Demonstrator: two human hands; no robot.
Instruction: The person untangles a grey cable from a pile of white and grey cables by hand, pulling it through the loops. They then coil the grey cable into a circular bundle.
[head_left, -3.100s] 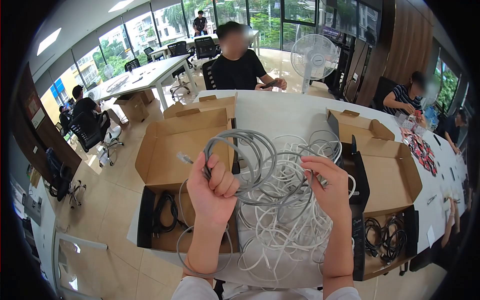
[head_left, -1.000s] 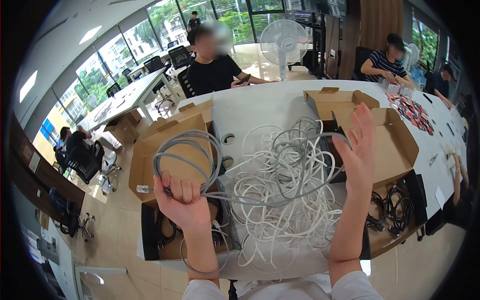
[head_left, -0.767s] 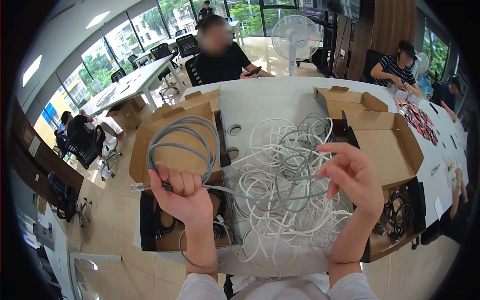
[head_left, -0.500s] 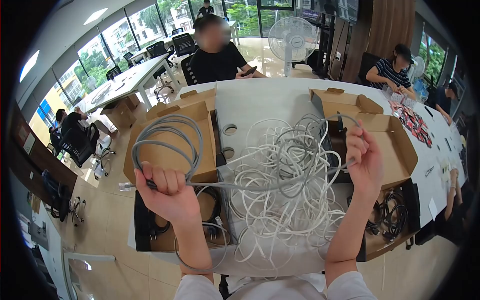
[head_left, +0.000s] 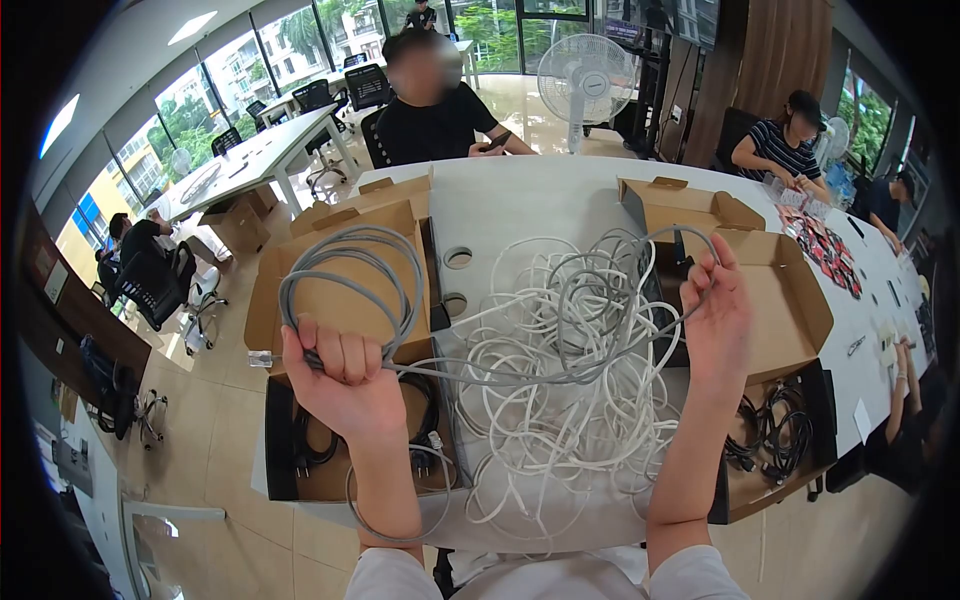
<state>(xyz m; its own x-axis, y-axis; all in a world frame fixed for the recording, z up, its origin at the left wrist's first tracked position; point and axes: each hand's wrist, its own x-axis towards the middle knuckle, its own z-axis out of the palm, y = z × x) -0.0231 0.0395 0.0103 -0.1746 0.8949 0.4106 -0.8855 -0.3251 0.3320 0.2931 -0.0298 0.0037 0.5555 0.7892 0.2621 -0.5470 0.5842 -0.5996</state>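
My left hand (head_left: 345,385) is closed round a coiled grey cable (head_left: 412,290), its loops standing up above the fist. From the fist the grey cable runs right across the pile to my right hand (head_left: 718,305), where it passes between thumb and fingers in a loose pinch. Between my hands lies a tangle of white cables (head_left: 520,420) with more grey loops on top. A thin loop of cable hangs below my left wrist. Black cables (head_left: 425,405) lie in the open box (head_left: 275,450) behind my left hand.
At the right, another open box (head_left: 825,430) holds black cables (head_left: 785,430). A person in black (head_left: 430,120) sits across the white table (head_left: 530,185), holding a dark object. A standing fan (head_left: 585,80) is behind. More people work at the right, near red packets (head_left: 825,255).
My left hand and its coil have shifted slightly right. The cable between my hands hangs lower and slacker, and the fingers of my right hand have loosened and moved slightly.
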